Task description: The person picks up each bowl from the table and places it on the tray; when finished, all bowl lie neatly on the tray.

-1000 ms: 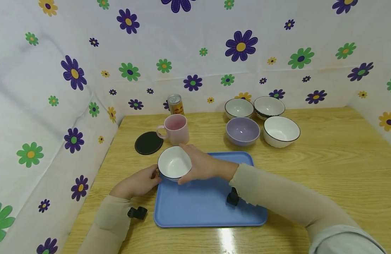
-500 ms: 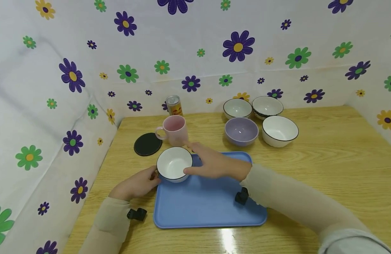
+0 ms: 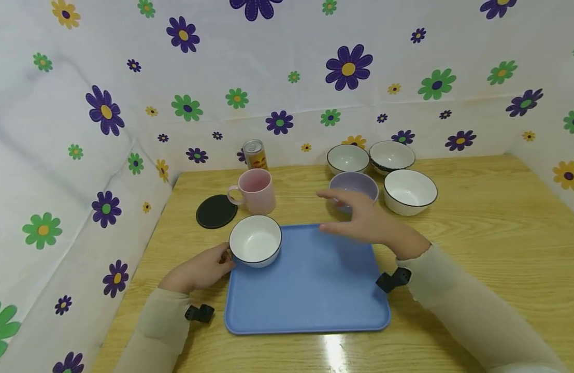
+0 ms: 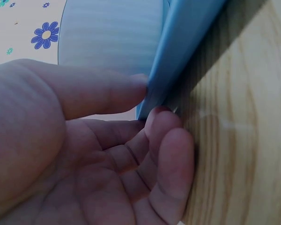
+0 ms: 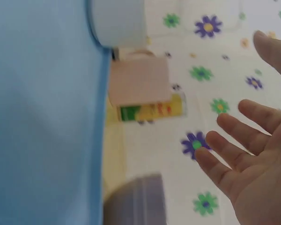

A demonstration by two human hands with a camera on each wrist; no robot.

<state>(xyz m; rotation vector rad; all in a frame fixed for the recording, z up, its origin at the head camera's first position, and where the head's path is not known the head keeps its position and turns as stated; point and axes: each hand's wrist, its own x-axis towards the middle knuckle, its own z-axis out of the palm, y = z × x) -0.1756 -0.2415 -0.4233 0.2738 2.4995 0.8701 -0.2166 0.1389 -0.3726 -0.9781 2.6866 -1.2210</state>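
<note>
A white bowl (image 3: 255, 241) with a dark rim stands on the far left corner of the blue tray (image 3: 310, 300). My left hand (image 3: 200, 269) is at that corner; in the left wrist view its thumb presses the tray's edge (image 4: 171, 56) and its curled fingers lie against the edge from below. Over the tray's far right part my right hand (image 3: 366, 220) hovers with fingers spread, holding nothing. It partly covers a purple bowl (image 3: 363, 182) behind the tray. The right wrist view also shows this hand (image 5: 253, 154) with loose fingers.
Behind the tray stand a pink mug (image 3: 257, 194), a drink can (image 3: 255, 154) and a flat black disc (image 3: 216, 211). Three white bowls, one at the right (image 3: 410, 190), cluster around the purple one. A flowered cloth (image 3: 287, 67) hangs behind and beside the wooden table (image 3: 492, 233).
My right hand has let go of the white bowl and moved right, towards the purple bowl. The white bowl stays on the tray corner. My left hand has kept its place.
</note>
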